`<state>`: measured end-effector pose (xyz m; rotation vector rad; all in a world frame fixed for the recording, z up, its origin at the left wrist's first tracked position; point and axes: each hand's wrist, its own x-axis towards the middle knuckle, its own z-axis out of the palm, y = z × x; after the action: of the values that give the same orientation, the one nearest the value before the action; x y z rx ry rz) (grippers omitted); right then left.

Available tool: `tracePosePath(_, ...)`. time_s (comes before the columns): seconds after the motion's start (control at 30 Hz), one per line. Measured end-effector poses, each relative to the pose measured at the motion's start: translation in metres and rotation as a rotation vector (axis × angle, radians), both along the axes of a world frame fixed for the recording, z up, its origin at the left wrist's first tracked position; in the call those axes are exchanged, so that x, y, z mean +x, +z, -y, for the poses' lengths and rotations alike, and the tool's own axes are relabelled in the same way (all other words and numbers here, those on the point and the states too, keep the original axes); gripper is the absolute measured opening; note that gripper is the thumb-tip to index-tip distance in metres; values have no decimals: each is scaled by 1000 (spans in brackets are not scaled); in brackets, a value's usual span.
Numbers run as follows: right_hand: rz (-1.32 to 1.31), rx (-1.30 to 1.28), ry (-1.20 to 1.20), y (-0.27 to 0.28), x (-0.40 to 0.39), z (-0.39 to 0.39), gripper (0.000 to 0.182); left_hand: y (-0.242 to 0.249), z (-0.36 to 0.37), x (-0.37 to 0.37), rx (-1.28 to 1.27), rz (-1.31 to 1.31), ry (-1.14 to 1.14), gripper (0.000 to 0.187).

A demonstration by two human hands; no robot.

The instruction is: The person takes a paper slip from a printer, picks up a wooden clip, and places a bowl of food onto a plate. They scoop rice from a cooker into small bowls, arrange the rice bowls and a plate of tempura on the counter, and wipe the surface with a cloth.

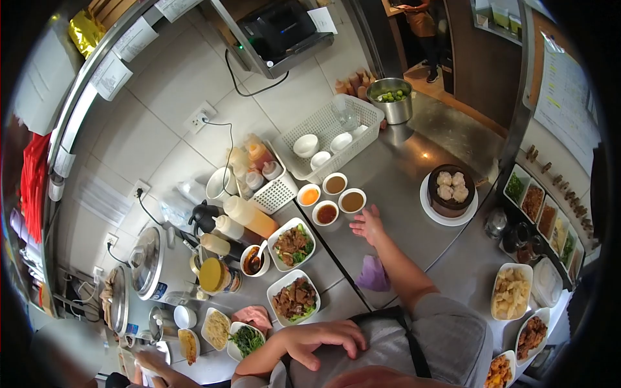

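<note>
My right hand (367, 224) reaches over the steel counter, fingers spread, holding nothing. Just beyond it are small white cups of brown sauce (352, 200), dark red sauce (325, 212) and orange sauce (309, 194). A purple cloth (372, 274) lies beside my right forearm. My left hand (326, 341) hangs in front of my torso with its fingers loosely extended and nothing in it. Nearest to it is a square white bowl of meat on greens (294, 297). A similar bowl (292, 244) stands farther forward.
Dumplings in a bamboo steamer (451, 190) rest on a white plate at right. A perforated basket (331, 136) holds white bowls. Sauce bottles (249, 216), a chili sauce bowl with a spoon (255, 260) and large lidded pots (147, 262) stand left. Another person's hand (152, 359) is at lower left.
</note>
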<state>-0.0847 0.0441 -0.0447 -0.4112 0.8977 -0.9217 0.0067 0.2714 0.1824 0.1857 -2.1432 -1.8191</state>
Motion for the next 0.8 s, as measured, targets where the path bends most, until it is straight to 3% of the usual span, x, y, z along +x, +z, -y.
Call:
tracePosePath(0.1, 52, -45, -63, -9, -5, -9, 65, -3, -1, 8, 28, 18, -41, 66)
tracePosePath(0.2, -37, -2, -131, 3, -13, -10, 54, -3, -10, 15, 183, 43, 68, 65)
tracePosePath(0.3, -93, -55, -275, 13, -18, 0, 40, -6, -27, 26, 372, -100, 412, 57)
tracePosePath(0.37, -66, -139, -284, 30, -18, 9, 42, -17, -39, 39, 419, -163, 664, 55)
tracePosePath(0.43, -47, -285, -232, 53, -11, 22, 41, -36, -54, 50, 462, -192, 936, 49)
tracePosePath(0.5, -155, -442, -141, 75, 5, 41, 36, -58, -74, 59, 549, -139, 1165, 32)
tracePosePath(0.57, -215, -668, 44, 76, 25, 81, 29, -82, -96, 68, 687, -75, 1324, 23)
tracePosePath(0.63, -433, -783, 220, 97, 48, 115, 26, -108, -125, 75, 807, 45, 1443, 23)
tracePosePath(0.7, -705, -857, 360, 107, 77, 158, 35, -125, -152, 74, 884, 119, 1555, 21)
tracePosePath(0.73, -818, -980, 352, 92, 94, 198, 36, -118, -161, 74, 946, 140, 1633, 19)
tracePosePath(0.77, -1123, -1134, 506, 84, 110, 245, 37, -96, -165, 74, 1009, 137, 1703, 19)
tracePosePath(0.8, -1238, -1384, 452, 60, 127, 292, 39, -72, -166, 77, 1071, 143, 1766, 19)
